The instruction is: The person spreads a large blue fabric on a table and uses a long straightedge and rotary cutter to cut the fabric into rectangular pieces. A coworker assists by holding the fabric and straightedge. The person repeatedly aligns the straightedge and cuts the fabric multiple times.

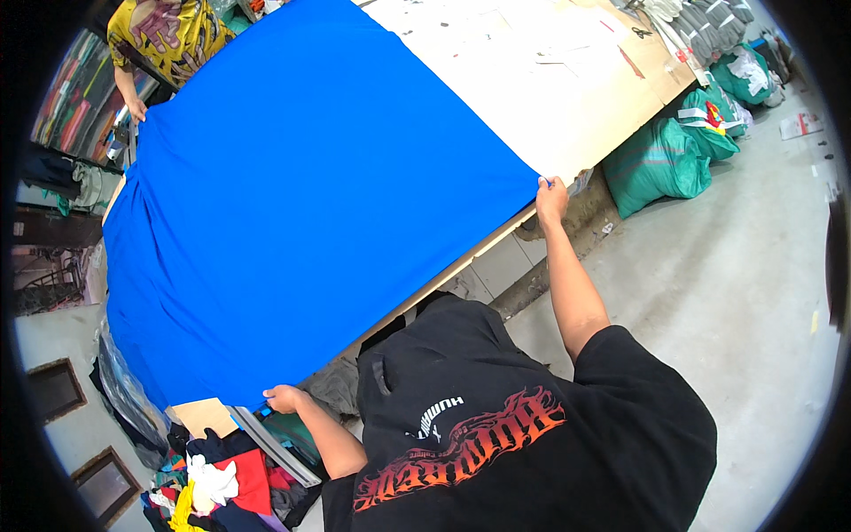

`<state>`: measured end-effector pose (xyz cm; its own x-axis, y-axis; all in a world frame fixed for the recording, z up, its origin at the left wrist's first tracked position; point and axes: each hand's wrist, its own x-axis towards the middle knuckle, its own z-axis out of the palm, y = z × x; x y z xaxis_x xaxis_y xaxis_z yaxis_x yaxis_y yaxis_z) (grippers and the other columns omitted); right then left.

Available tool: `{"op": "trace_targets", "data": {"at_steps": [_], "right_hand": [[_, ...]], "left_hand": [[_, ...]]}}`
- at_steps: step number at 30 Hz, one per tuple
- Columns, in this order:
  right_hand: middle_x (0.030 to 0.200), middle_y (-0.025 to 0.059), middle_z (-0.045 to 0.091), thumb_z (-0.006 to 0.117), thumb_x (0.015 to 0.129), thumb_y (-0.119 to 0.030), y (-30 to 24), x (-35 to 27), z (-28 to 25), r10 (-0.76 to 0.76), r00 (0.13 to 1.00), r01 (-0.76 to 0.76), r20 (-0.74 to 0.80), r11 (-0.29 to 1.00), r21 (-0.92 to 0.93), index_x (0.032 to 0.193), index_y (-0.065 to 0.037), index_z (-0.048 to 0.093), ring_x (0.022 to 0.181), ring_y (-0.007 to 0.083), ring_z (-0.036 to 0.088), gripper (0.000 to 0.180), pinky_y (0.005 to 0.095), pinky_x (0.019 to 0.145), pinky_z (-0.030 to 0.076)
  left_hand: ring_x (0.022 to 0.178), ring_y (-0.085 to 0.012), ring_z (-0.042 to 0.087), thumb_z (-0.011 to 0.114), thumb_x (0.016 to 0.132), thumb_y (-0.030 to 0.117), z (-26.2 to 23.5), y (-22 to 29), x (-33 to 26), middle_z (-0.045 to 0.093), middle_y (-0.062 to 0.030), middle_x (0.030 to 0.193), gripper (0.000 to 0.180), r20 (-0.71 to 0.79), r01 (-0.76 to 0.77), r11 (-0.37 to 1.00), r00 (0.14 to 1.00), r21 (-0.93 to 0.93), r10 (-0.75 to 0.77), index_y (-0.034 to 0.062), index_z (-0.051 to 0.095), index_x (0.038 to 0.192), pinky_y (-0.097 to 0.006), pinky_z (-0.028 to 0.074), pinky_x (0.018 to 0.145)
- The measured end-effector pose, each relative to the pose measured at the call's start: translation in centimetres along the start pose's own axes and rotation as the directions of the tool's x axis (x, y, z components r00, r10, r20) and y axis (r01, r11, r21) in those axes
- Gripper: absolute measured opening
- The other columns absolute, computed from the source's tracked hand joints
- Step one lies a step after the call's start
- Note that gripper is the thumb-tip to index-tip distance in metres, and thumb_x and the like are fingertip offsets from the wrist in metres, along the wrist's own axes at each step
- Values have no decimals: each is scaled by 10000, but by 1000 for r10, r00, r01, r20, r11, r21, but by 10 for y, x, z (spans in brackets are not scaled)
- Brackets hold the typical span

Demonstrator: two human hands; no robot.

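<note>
In the head view a large sheet of bright blue cloth (310,195) lies spread over a long pale wooden counter (567,97), covering its half toward nine o'clock, with soft wrinkles gathered along the far edge near ten o'clock. The left hand (282,398) is at the cloth's near corner at about seven o'clock, its grip pinched together on the hem there; the right hand (550,197) is out at three o'clock, its grip closed on the other near corner. Across the counter at eleven o'clock another person in a yellow patterned shirt (164,31) has a hand (137,110) at the far edge. The risk, as I judge it, lies in uneven pull: if one corner is tugged harder than the other, the sheet could skew and the wrinkles at ten o'clock deepen into folds. A slack grip could also let a corner slide off the edge toward the heap of coloured scraps (222,483) on the floor at seven o'clock, or toward the green sacks (660,164) at two o'clock.
</note>
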<state>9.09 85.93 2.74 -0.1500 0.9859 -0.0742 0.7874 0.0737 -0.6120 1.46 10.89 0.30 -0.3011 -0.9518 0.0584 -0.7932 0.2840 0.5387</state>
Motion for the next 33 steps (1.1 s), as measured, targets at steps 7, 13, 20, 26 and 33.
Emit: {"op": "trace_targets", "data": {"at_steps": [7,13,20,26,33], "right_hand": [[1006,179,757,683,973,-328,-8,-1,-4,-53,998,55,23,993,-104,1060,-101,680,993,407,713,243,516,865,533],[980,150,763,661,982,-331,-18,-14,-28,-63,995,55,-75,992,-109,1026,-127,665,957,404,716,208,533,820,529],[947,132,761,647,980,-316,-14,-15,-19,-70,991,53,-115,987,-151,990,-129,656,935,406,715,188,549,796,518],[944,123,763,655,979,-315,-17,-18,-18,-47,989,27,-139,989,-145,990,-138,658,942,403,712,177,552,799,514],[962,151,762,664,977,-324,-8,-18,-7,-63,994,44,-90,979,-200,1005,-132,664,946,418,708,194,556,805,519]], "left_hand": [[1107,-525,650,443,1087,460,5,0,23,687,-357,1183,649,-130,-119,993,985,-7,117,-138,661,1217,-575,494,992],[1106,-532,647,440,1096,428,-17,26,26,682,-368,1189,632,-180,-149,963,978,-224,109,-151,652,1230,-567,490,997],[1090,-540,644,439,1090,405,-2,-2,33,680,-372,1176,620,-108,-75,992,992,-99,64,-167,664,1168,-585,487,984],[1124,-517,650,454,1097,401,-1,-6,31,686,-351,1204,603,-79,-65,997,995,-40,61,-149,653,1245,-558,496,994],[1169,-506,644,455,1091,433,-2,-8,32,668,-352,1256,639,-49,-54,998,997,45,56,-143,628,1305,-544,499,1012]]}}
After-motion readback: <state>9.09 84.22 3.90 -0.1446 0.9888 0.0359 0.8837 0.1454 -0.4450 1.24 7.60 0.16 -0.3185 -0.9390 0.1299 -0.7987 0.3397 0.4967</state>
